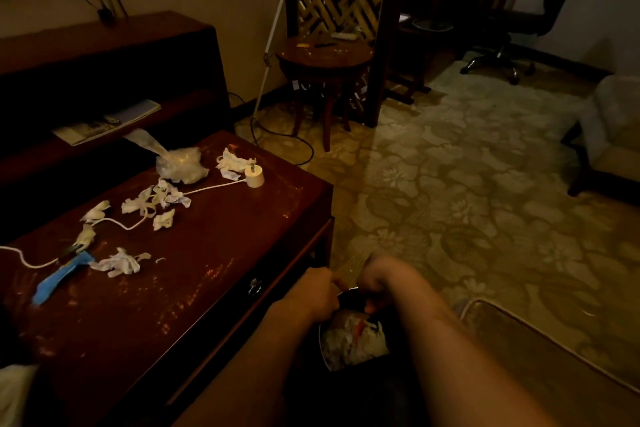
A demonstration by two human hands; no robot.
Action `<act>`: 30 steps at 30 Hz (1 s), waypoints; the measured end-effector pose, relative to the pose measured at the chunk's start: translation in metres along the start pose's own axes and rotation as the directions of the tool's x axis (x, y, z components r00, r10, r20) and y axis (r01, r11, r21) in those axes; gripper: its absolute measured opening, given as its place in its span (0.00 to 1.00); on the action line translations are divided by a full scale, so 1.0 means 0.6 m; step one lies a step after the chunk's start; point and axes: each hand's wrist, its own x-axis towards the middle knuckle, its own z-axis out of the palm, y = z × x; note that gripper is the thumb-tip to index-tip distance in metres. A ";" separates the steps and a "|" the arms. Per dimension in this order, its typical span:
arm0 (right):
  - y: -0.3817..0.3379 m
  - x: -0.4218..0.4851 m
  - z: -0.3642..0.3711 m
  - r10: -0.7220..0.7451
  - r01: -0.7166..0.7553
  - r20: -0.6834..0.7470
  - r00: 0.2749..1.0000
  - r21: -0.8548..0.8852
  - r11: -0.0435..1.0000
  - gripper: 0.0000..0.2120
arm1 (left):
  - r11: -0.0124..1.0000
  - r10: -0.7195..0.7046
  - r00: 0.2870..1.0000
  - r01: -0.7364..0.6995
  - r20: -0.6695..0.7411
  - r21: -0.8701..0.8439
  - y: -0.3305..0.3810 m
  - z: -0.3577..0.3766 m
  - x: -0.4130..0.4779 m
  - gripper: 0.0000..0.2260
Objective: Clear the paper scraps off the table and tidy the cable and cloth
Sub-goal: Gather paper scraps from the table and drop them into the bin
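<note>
While crumpled paper scraps (156, 201) litter the glossy dark-wood table (156, 305), both hands hover over a bin.
The scraps lie up and left of the left hand (311, 291), amid a white corded cable (214, 187) and a flat blue cloth (59, 279). The left hand and the right hand (384, 277) curl above the round bin (351, 300) of wadded paper; whether they grip anything cannot be told.

Dim, warm-tinted, blurry, wide-angle distortion.
</note>
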 end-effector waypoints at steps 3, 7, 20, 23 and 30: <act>-0.029 -0.011 0.002 0.021 -0.019 0.023 1.000 -0.087 0.996 0.08 | 0.999 0.032 0.999 -0.032 0.017 0.018 -0.010 -0.016 -0.019 0.15; -0.071 -0.031 0.026 0.005 0.002 0.040 0.999 -0.171 0.985 0.22 | 1.000 0.006 1.000 -0.006 0.001 0.028 -0.022 -0.046 -0.053 0.15; -0.253 -0.096 0.253 -0.620 0.620 -0.023 0.784 -0.001 0.784 0.05 | 0.934 -0.355 0.853 0.341 -0.382 -0.105 -0.186 -0.214 -0.238 0.06; -0.291 -0.104 0.321 -0.690 0.691 0.031 0.723 -0.072 0.720 0.13 | 0.889 -0.452 0.810 0.442 -0.375 -0.118 -0.226 -0.231 -0.273 0.05; -0.358 -0.094 0.443 -0.802 0.779 0.051 0.596 -0.281 0.561 0.28 | 0.834 -0.542 0.741 0.532 -0.396 -0.146 -0.276 -0.271 -0.326 0.12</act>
